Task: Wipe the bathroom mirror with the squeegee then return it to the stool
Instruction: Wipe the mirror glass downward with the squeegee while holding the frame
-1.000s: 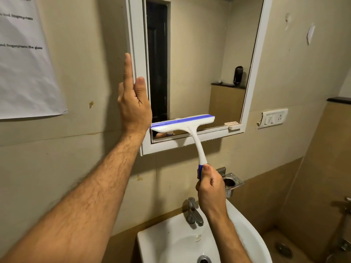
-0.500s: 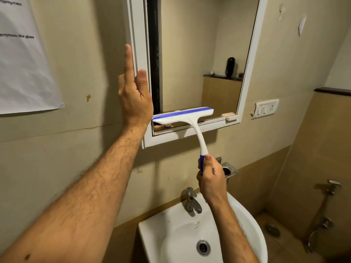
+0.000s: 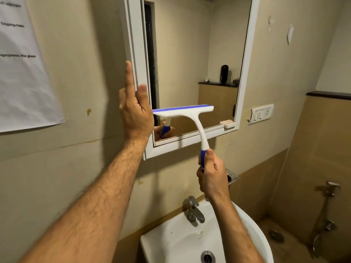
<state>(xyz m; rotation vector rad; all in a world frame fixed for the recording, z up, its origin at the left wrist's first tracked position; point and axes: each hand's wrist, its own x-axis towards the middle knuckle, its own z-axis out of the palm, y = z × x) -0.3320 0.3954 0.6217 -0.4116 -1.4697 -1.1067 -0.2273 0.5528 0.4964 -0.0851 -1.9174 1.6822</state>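
Right hand (image 3: 211,175): clenched on squeegee (image 3: 187,118) handle. Left hand (image 3: 135,109): flat, released, bracing mirror (image 3: 199,59) frame. Advice: blade flush, even pressure, overlapping passes.

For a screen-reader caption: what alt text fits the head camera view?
A right hand holds a white-and-blue squeegee against the lower part of a white-framed bathroom mirror, while the left hand rests open on the frame's left edge, above a white sink.

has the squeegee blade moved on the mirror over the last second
Yes. The squeegee blade sat close above the mirror frame's bottom rail a second ago; now it sits clearly higher above that rail, so it has moved up the glass.
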